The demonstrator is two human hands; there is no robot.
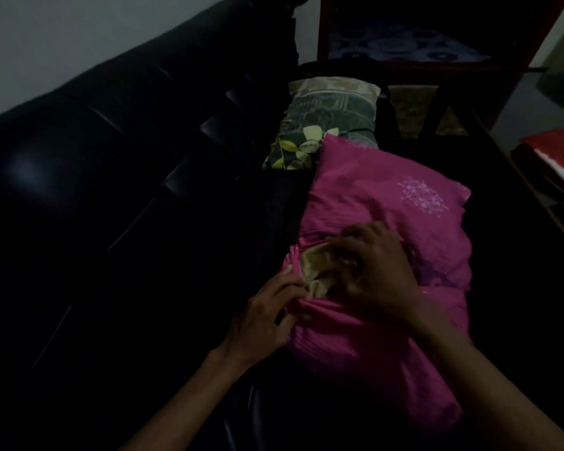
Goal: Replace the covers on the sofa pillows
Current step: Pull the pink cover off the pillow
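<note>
- The pink pillow cover (388,203) is seen lying on the seat of the black sofa (79,196), toward its front edge, with a pillow inside it; at the cover's opening a patch of the golden inner pillow (316,271) is exposed.
- The cover is judged light, thin and limp — easily bunched, best taken by the hem at either side of the opening; the filling is judged soft and yielding.
- The lower lip of the opening is pinched by the left hand (267,317), its fingers curled into the gathered fabric.
- The right hand (378,271) is laid over the opening with fingers bent; whether cloth is gripped or only pressed cannot be told.
- The cloth is finely ribbed, with a pale embroidered motif (422,196) near its far corner.
- A pillow in a green leaf-print cover (323,125) is propped beyond, nearer the sofa's far end — touching the pink one.
- The sofa's upholstery is smooth, glossy and tufted.
</note>
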